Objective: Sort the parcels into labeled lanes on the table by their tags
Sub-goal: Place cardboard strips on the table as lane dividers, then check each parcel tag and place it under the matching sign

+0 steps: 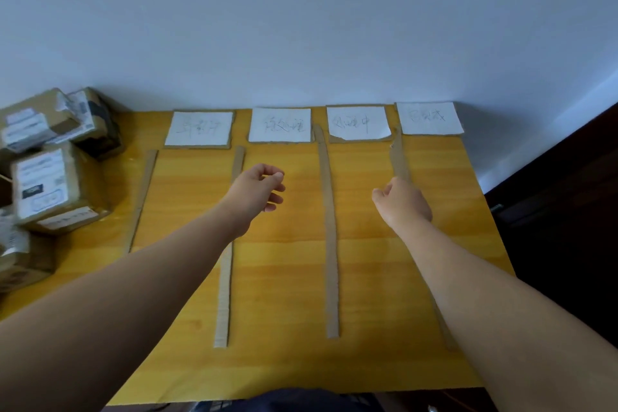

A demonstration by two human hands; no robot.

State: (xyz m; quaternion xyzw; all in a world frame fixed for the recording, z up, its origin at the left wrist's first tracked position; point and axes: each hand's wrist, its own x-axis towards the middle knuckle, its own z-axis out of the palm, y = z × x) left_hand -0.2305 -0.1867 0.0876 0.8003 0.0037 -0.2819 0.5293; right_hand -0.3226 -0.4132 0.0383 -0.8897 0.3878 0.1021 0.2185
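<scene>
Dark clothing (301, 400) at 6 o'clock lies nearest the lens in the head view, just below the near edge of the yellow wooden table (284, 368). Two bare forearms reach up from 7 and 5 o'clock over the tabletop. Left hand (257, 191), just left of centre, hangs above the wood with its fingers loosely curled and nothing in them. Right hand (403, 204), at 3 o'clock from the left hand and well apart from it, shows only its back; its fingers are tucked under at the near end of the visible part of the fourth strip (399, 160), and whether they pinch that strip cannot be told. Four cardboard strips mark the lanes, running from near to far: first strip (143, 197) at 9 o'clock, second strip (224, 294) partly under the left forearm, third strip (329, 227) between the hands, and the fourth. Four white label cards (280, 125) lie in a row at 12 o'clock along the far edge, one heading each lane; their handwriting is too blurred to read. Parcels (46, 184), brown boxes with white shipping tags, are stacked at 9 to 10 o'clock, left of the first strip and outside every lane. A pale wall (301, 27) fills the upper half.
</scene>
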